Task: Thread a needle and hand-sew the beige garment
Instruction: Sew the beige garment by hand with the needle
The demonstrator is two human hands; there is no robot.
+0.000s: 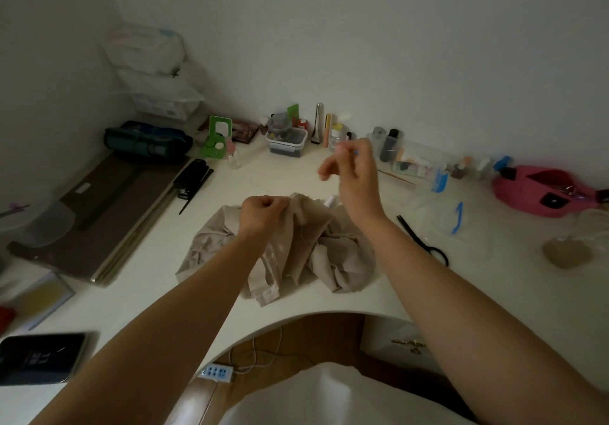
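Note:
The beige garment [306, 253] lies crumpled on the white desk [158, 279], in the middle near the front cut-out. My left hand [263, 210] pinches a raised fold of the garment at its upper edge. My right hand [354, 174] is lifted above and to the right of the fabric, thumb and forefinger pinched on a small thin thing with a blue tip [356, 152], most likely the needle. No thread is visible between the hand and the cloth. A small white object [330, 201], partly hidden by my right wrist, sits just behind the garment.
Black scissors [425, 241] lie right of the garment. A clear bag with a blue zip [456, 218] and a pink pouch [540, 192] are farther right. Jars and boxes [286, 141] line the wall. Brown boards [108, 213], a black comb [194, 190] and a phone [39, 357] are on the left.

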